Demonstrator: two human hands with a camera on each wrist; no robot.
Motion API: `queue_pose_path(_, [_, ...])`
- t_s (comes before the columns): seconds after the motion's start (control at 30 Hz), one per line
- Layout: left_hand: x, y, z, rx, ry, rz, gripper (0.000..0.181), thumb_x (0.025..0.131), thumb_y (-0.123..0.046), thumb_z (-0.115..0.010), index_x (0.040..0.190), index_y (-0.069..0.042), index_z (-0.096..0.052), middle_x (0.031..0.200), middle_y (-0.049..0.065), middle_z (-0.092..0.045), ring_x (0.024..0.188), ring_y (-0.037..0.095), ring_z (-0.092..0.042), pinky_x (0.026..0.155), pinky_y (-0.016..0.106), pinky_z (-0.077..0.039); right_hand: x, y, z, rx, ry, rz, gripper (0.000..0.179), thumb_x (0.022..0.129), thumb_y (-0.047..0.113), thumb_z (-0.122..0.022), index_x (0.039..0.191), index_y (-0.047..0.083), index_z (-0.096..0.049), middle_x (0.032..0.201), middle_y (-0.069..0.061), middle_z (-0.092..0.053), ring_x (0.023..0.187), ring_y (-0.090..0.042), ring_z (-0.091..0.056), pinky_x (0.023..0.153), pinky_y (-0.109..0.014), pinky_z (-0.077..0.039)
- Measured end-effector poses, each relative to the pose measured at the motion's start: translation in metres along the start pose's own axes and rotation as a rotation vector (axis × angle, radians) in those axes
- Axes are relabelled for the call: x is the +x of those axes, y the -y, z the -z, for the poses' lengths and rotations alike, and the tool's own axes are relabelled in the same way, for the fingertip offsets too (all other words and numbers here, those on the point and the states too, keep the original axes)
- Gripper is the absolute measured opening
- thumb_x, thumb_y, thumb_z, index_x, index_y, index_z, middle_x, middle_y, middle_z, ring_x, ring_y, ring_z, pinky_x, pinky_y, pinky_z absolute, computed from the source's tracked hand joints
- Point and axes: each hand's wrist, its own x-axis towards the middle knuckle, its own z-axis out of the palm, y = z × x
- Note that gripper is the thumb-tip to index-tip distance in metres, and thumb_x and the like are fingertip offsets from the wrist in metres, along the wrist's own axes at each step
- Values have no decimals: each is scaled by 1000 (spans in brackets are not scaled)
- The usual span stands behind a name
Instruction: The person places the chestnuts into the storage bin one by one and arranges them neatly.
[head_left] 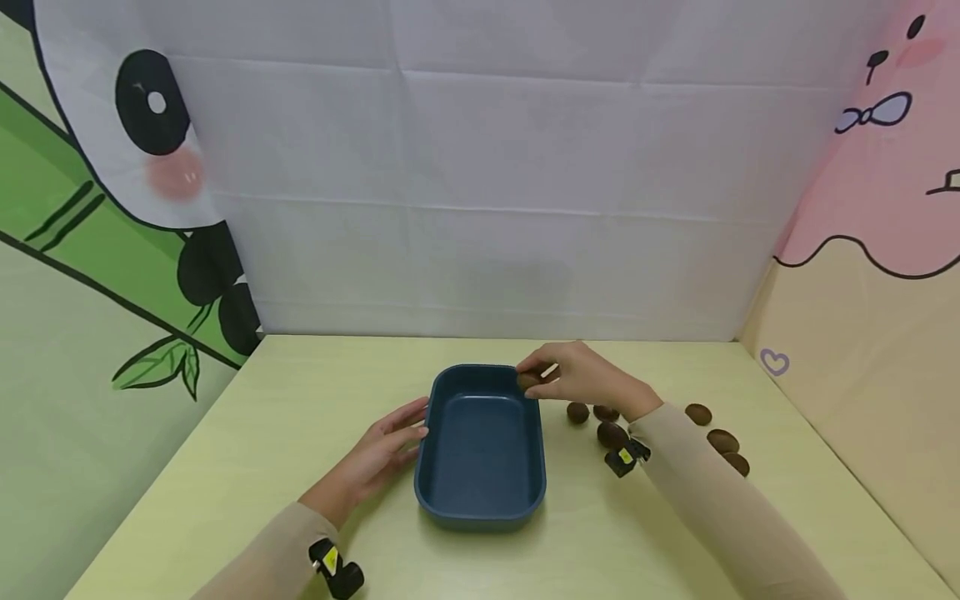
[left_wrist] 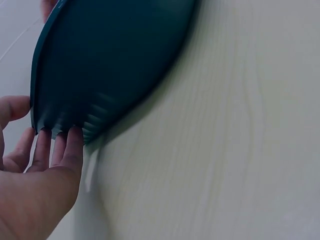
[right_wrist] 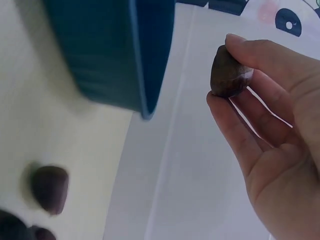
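A dark blue rectangular dish [head_left: 480, 512] with rounded corners sits on the table, its inside bare. My left hand [head_left: 378, 454] rests against its left side. In the left wrist view, the fingers [left_wrist: 72, 150] lie fairly straight on the outer wall, with the thumb up by the rim. Between thumb and fingertips, my right hand [head_left: 592, 379] pinches a brown chestnut [right_wrist: 230, 74] at the dish's far right corner. Close to the right wrist lie other chestnuts, among them one [head_left: 577, 412] nearest the dish and a larger-looking one [head_left: 611, 435] partly behind the wrist camera.
Past the right forearm are more chestnuts, such as one [head_left: 698, 414] farther back and another [head_left: 723, 441] in front of it. A pale yellow table [head_left: 300, 392] carries everything. White cloth [head_left: 487, 208] hangs behind it, with cartoon-printed panels on both sides.
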Motion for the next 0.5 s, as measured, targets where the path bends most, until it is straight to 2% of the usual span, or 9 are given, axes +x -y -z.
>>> queue_pose_path(0.23, [1, -2, -1, -2, -9, 0, 59, 102, -6, -54, 156, -4, -32, 159, 18, -31, 142, 32, -35, 110, 45, -38, 33, 21, -5, 47, 28, 32, 36, 91, 16, -76, 126, 10, -68, 119, 1, -67, 107, -14, -64, 87, -23, -53])
queue_pose_path(0.37, [1, -1, -1, -2, -25, 0, 58, 102, -6, -54, 156, -5, -33, 158, 17, -33, 139, 28, -40, 108, 43, -40, 51, 21, -13, 96, 25, 36, 38, 90, 17, -77, 126, 9, -68, 117, 0, -69, 106, -13, -65, 86, -23, -53])
queue_pose_path(0.5, [1, 1, 0, 12, -25, 7, 58, 102, -6, -54, 156, -5, -33, 158, 17, -34, 134, 24, -45, 108, 43, -40, 64, 12, -26, 142, 24, 5, 39, 91, 20, -77, 127, 11, -69, 117, 1, -70, 105, -12, -65, 89, -26, -53])
